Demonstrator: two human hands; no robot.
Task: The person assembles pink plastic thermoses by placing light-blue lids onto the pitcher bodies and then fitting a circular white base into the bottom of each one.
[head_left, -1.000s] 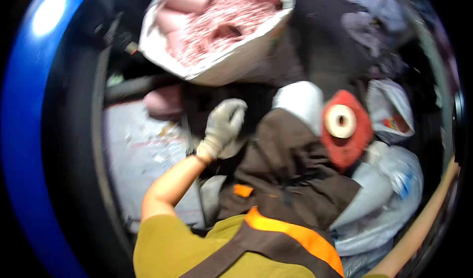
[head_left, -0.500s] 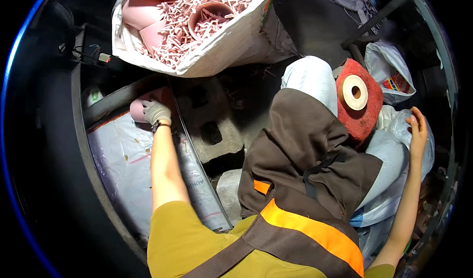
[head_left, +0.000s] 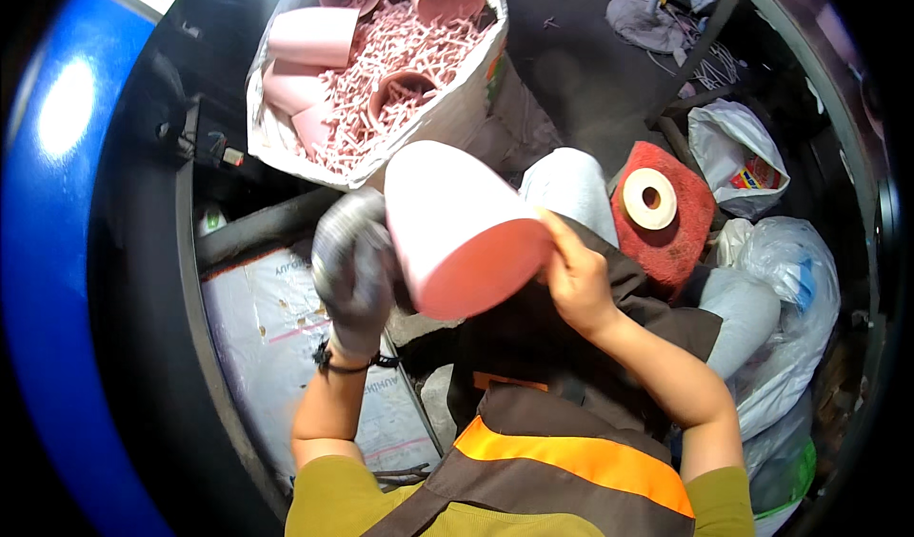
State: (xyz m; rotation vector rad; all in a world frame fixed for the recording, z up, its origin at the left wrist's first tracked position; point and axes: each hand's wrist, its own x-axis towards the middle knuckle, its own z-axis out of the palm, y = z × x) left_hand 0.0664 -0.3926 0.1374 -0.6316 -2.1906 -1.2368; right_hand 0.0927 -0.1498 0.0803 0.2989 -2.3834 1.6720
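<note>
"Which step?"
"Handling a pink cup (head_left: 447,204) between both hands, I think. The right hand (head_left: 579,285) grips its rim; the left hand (head_left: 352,261) is too blurry to tell."
"What next?"
"Maybe a steady hold."
"And around?"
"A wrapped surface (head_left: 246,313); farther, a white sack (head_left: 462,107) with other cups (head_left: 309,37)."

The pink cup (head_left: 443,208) has left the worktop (head_left: 249,299) and is now held up tilted before me; my right fingers (head_left: 568,243) have come in from beside the plastic bag (head_left: 804,251) to grip its rim; my gloved left fingers (head_left: 335,240), now blurred, have swung inward beside it.
</note>
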